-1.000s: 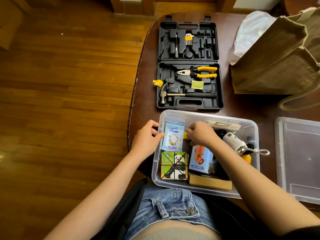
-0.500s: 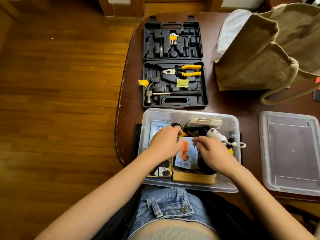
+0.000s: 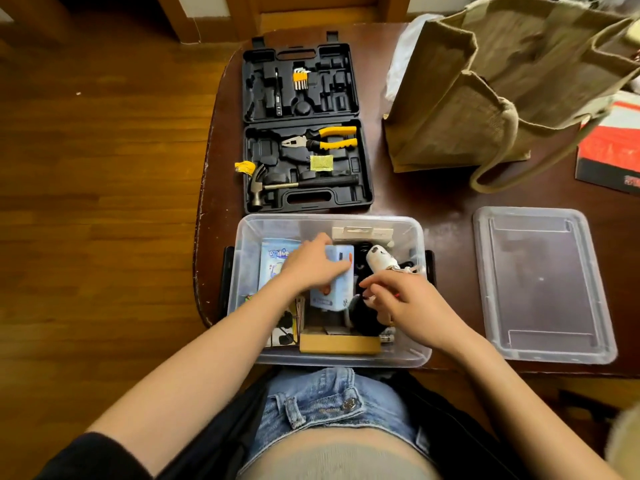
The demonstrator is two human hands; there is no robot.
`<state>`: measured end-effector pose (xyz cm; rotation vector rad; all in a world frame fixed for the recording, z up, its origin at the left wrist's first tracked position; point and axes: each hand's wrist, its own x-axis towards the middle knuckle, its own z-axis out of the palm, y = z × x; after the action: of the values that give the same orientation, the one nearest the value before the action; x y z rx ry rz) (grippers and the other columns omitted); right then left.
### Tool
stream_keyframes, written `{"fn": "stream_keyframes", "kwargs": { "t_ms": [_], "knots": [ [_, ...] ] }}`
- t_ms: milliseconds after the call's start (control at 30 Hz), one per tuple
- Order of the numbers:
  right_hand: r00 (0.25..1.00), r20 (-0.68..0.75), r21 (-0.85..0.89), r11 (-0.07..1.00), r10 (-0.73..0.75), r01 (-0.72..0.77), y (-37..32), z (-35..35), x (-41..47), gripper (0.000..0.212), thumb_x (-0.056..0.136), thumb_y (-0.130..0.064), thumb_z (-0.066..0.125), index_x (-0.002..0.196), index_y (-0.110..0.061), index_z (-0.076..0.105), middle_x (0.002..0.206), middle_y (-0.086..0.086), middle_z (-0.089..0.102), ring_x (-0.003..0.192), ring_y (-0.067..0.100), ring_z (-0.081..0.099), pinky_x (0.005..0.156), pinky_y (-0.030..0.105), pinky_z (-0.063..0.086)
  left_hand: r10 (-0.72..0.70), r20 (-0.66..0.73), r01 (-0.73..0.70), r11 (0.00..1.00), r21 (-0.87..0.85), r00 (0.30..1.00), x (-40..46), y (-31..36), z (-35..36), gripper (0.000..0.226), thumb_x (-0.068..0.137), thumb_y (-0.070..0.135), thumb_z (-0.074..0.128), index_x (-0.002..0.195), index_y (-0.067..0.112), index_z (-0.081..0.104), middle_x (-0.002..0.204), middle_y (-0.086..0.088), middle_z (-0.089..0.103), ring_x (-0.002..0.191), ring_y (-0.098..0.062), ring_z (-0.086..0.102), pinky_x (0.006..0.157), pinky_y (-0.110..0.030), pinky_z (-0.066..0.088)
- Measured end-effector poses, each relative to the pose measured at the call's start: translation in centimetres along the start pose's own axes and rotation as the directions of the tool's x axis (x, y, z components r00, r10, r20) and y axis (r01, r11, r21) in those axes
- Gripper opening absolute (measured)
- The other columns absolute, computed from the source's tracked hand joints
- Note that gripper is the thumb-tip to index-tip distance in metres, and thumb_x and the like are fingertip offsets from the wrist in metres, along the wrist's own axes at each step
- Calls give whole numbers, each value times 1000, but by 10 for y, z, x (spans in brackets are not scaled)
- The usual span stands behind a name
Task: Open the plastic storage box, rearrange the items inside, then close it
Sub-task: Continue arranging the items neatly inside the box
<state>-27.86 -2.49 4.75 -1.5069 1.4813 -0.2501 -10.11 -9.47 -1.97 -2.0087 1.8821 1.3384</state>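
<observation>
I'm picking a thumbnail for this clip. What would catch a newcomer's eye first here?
Both hands stand out first: the left hand grips a pale blue box and the right hand reaches in beside it, inside the clear storage box at the table's near edge. Behind it lies an open black tool case with yellow-handled pliers; the lid lies to the right.

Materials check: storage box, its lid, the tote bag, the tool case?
Storage box: clear, glossy plastic; contents show through the walls. Lid: the same translucent plastic; the dark table shows through it. Tote bag: coarse, matte woven fabric, likely jute or burlap, going by its tan weave. Tool case: black moulded plastic, matte, with shaped tool recesses.
</observation>
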Motion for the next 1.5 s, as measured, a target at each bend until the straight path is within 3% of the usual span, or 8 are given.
{"fn": "stream_keyframes", "kwargs": {
  "t_ms": [133, 367, 567, 733, 900, 1033, 1333, 1500],
  "knots": [
    [997, 80, 7, 1000, -22, 21, -1, 2, 6, 22, 98, -21, 43, 101, -27, 65, 91, -10, 68, 82, 13, 66, 73, 33, 55, -5, -139, -31, 966, -256, 990, -11, -19, -27, 42, 86, 40, 63, 122, 27, 46, 113, 3, 60, 91, -14, 60, 78, -37, 54],
    [979, 164, -262, 952, -118, 159, -20, 27, 54, 24, 93, -15, 48, 105, -19, 68, 101, -1, 70, 94, 17, 62, 78, 28, 48, 27, -350, -161, 918, -362, 936, -35, -47, -43, 50, 84, 31, 69, 127, 30, 44, 124, 1, 52, 107, -15, 55, 80, -28, 51],
    [938, 343, -560, 814, 54, 158, -18, 61, 105, 27, 84, -8, 53, 101, -16, 73, 104, 7, 69, 96, 28, 62, 75, 31, 50, 15, -468, -212, 904, -372, 884, -45, -61, -44, 53, 83, 23, 71, 128, 28, 44, 126, 1, 50, 112, -12, 51, 85, -28, 52],
    [895, 397, -703, 695, 205, 152, -9, 82, 120, 26, 84, -14, 61, 109, -10, 65, 108, 10, 65, 97, 28, 62, 74, 34, 50, 43, -440, -193, 933, -304, 897, -45, -66, -38, 51, 82, 24, 72, 126, 29, 46, 127, 3, 47, 111, -7, 46, 72, 0, 38],
    [948, 269, -793, 597, 171, 117, -11, 95, 123, 25, 87, -21, 59, 111, -14, 62, 107, 4, 65, 98, 24, 62, 66, 30, 43, 40, -430, -204, 917, -342, 902, -44, -64, -32, 51, 82, 22, 73, 125, 29, 47, 127, 1, 47, 113, -16, 52, 86, -32, 54],
    [956, 232, -876, 467, 182, 124, -14, 106, 124, 16, 88, -21, 58, 103, -17, 63, 99, -2, 64, 93, 19, 61, 61, 26, 38, 37, -421, -190, 925, -329, 906, -43, -66, -31, 51, 82, 22, 73, 126, 31, 48, 123, 2, 47, 114, -15, 51, 88, -32, 53],
    [963, 111, -753, 653, 245, -79, -1, 120, 121, 19, 89, -18, 57, 106, -15, 64, 99, 1, 66, 89, 20, 63, 60, 26, 42, 45, -443, -222, 908, -355, 895, -45, -69, -27, 52, 82, 22, 72, 127, 31, 48, 124, 4, 46, 114, -11, 50, 85, -31, 55],
    [925, 223, -589, 798, 309, -124, -6, 107, 125, 23, 84, -33, 64, 99, -15, 68, 92, 1, 69, 84, 17, 64, 61, 27, 48, 44, -466, -247, 889, -385, 884, -46, -72, -29, 52, 82, 22, 73, 127, 31, 47, 127, 4, 45, 113, -7, 48, 71, -11, 52]
  ]
}}
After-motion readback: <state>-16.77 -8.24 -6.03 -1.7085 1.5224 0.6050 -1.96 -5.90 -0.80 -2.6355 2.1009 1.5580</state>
